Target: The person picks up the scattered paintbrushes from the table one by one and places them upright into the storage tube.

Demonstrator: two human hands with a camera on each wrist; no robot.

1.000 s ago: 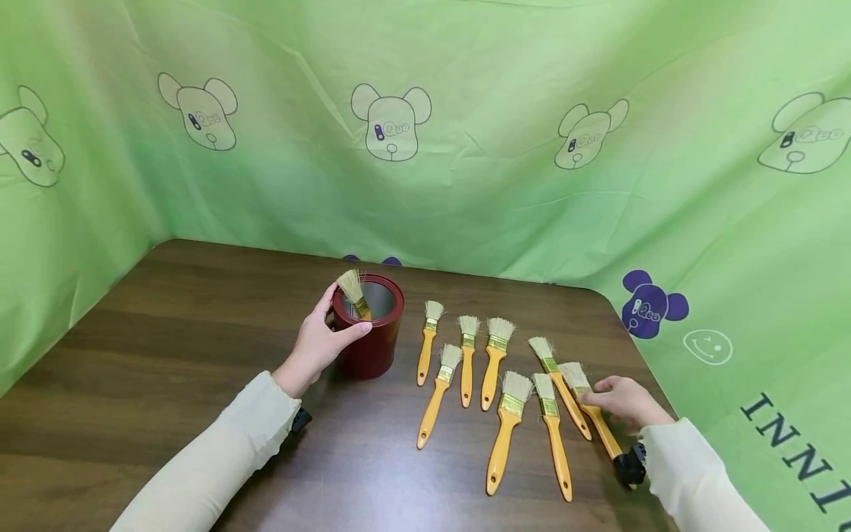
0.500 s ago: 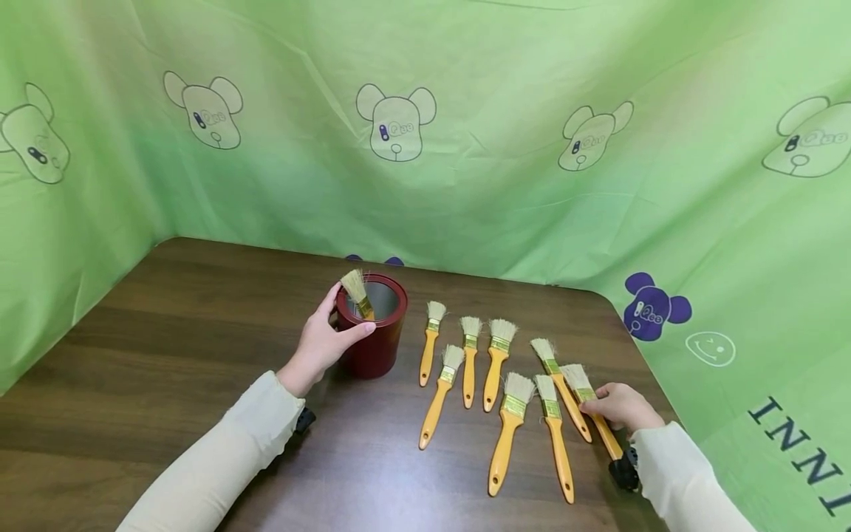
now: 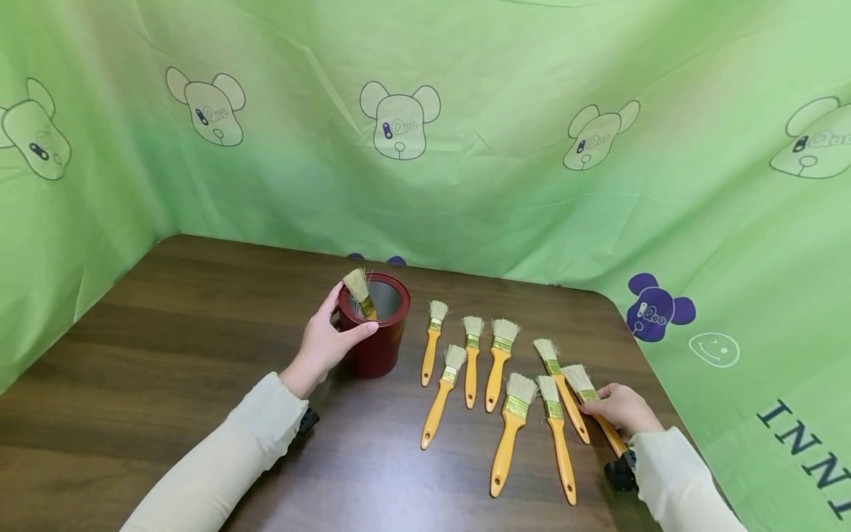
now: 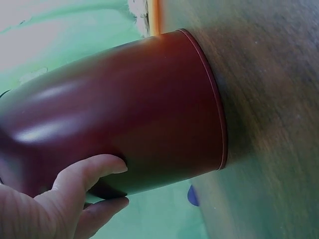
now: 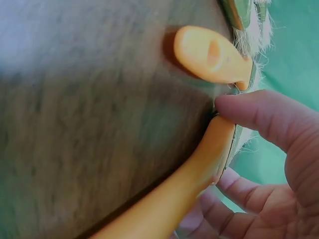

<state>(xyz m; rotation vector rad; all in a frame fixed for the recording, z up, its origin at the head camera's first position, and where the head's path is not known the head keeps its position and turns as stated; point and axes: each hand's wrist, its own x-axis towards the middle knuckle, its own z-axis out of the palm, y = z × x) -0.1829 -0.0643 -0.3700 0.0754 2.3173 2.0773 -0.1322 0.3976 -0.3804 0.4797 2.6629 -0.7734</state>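
Paintbrushes with orange plastic handles, brass-coloured ferrules and pale bristles: nine are counted. Eight lie flat on the dark brown wood-grain table (image 3: 166,325), bristles pointing away from the person, in a loose group to the right of the tin. One brush in the tin (image 3: 360,291) stands handle-down, leaning on the near-left rim, bristles above it.

Rightmost paintbrush (image 3: 585,395): placed at the right end of the group, near the table's right edge. Its handle is pinched just behind the ferrule by the right hand (image 3: 621,408); in the right wrist view the thumb and the curled fingers (image 5: 259,112) are seen closed on the handle, which lies against the table.

Dark red cylindrical metal tin (image 3: 379,332): one, open-topped, grey inside, upright on the table left of the brushes. It is gripped on its left side by the left hand (image 3: 324,343), thumb on the front wall, fingers wrapped round the back.

Cream knitted sleeves: two, one per forearm.

Green fabric backdrop (image 3: 465,185) printed with bear heads: hung behind and beside the table.
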